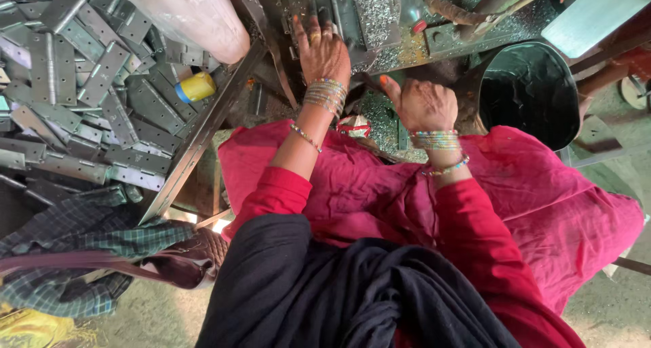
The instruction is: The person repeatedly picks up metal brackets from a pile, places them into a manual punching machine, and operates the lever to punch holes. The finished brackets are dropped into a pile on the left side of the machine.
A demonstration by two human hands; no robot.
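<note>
My left hand point(322, 49) reaches forward onto the metal machine bed point(369, 12), fingers spread and resting on a dark metal part there; what lies under the fingers is hidden. My right hand point(422, 104) is closed in a loose fist just below the machine's edge, thumb up, and whether it holds anything is not visible. Both wrists carry several bangles. Metal shavings point(374, 2) cover the bed. My red sleeves and pink cloth point(542, 192) fill the lap area.
A large heap of grey metal hinges point(81, 97) lies at the left, with a yellow-and-blue cap point(195, 87) on it. A black bucket point(529, 90) stands at the right. A long metal bar point(203, 127) slants down the middle left. A checked cloth and bag point(95, 253) lie lower left.
</note>
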